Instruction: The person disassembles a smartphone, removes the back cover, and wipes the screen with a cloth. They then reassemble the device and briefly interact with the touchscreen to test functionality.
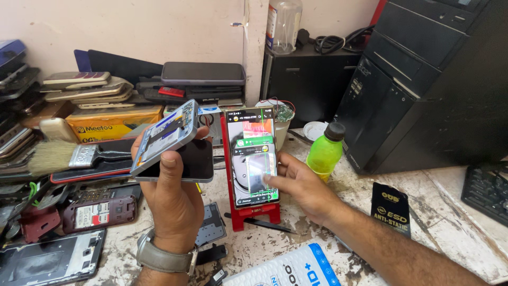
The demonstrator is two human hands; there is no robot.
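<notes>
Head view looks down on a crowded, paint-stained surface (338, 212). The left hand (172, 196), a watch (161, 258) on its wrist, is raised over the surface with its fingers (168, 161) clamped on an opened phone (166, 135): the thumb presses on the lower edge of the tilted back section with the exposed board, and beneath it the dark screen panel (196, 161) sticks out to the right, its right edge close to the red stand (248, 212) but not touching it. The right hand (304, 188) reaches in from the right, fingers loosely curled and holding nothing, a fingertip touching the lit screen of the upright phone (251, 156) that leans in the red stand at the middle of the surface.

Room to move is tight on the left. A paintbrush (69, 156) lies just behind the left hand, an opened handset (98, 212) and a bare phone frame (50, 262) sit below it, and stacks of old phones (87, 87) on a yellow box (114, 122) line the wall. A dark tool (259, 222) lies at the foot of the stand. Just right of the upright phone stands a green bottle (325, 151) with a black cap, close behind the right hand. The black computer tower (423, 79) closes off the right rear, with a black anti-static bag (391, 206) near its base and a keyboard (487, 190) at the right edge. A blue and white packet (288, 270) lies at the near edge; the barest patch of surface is between it and the stand.
</notes>
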